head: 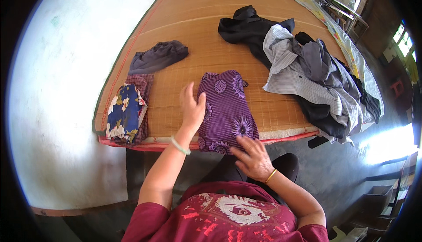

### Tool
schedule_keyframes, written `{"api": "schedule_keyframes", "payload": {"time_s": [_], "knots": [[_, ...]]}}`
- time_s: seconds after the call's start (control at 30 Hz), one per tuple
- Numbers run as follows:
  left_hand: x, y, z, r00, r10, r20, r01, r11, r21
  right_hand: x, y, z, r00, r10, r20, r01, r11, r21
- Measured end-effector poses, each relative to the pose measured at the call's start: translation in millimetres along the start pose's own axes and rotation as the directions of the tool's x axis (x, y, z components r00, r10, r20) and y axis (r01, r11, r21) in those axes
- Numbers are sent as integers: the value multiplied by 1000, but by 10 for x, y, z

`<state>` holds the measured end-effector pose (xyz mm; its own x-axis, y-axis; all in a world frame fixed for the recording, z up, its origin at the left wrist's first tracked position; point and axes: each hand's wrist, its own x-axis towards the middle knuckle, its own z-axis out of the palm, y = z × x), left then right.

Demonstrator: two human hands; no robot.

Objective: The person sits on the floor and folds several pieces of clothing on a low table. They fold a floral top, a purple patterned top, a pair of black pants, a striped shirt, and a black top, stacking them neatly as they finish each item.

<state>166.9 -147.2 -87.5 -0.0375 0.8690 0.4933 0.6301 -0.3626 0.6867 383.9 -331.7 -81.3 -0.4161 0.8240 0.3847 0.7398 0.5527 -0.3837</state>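
Note:
A folded purple garment with flower prints and thin stripes (226,107) lies at the front edge of a bed covered by a woven mat (184,21). My left hand (193,105), a pale bangle on its wrist, is at the garment's left side with fingers apart. Over its lower right corner is my right hand (252,158), fingers spread, slightly blurred; whether it touches the cloth I cannot tell. To the left, a folded blue floral garment (124,112) rests on a dark red checked cloth (145,87). Behind them lies a dark grey garment (158,56).
A loose heap of black clothes (245,32) and a grey striped shirt (296,77) covers the bed's right side, partly hanging over the front edge. A pale wall (69,93) borders the left. At far right stand a metal-framed table (346,4) and a red stool (397,88).

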Motion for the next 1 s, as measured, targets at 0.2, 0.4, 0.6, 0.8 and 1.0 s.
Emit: {"api": "schedule_keyframes", "payload": {"time_s": [0.2, 0.4, 0.6, 0.8, 1.0], "knots": [[-377, 465, -323, 780, -489, 390, 581, 338, -740, 562, 371, -254, 901, 227, -370, -196, 973, 121], [-137, 731, -368, 514, -442, 735, 837, 72, -542, 640, 840, -31, 827, 343, -445, -295, 939, 176], [-185, 611, 200, 790, -415, 451, 590, 317, -743, 612, 787, -32, 832, 322, -452, -291, 947, 139], [-25, 263, -605, 685, -320, 655, 685, -22, -728, 611, 768, -43, 854, 290, -432, -276, 956, 97], [393, 120, -2284, 633, -464, 620, 720, 59, -691, 618, 749, -41, 859, 275, -431, -280, 958, 53]]}}
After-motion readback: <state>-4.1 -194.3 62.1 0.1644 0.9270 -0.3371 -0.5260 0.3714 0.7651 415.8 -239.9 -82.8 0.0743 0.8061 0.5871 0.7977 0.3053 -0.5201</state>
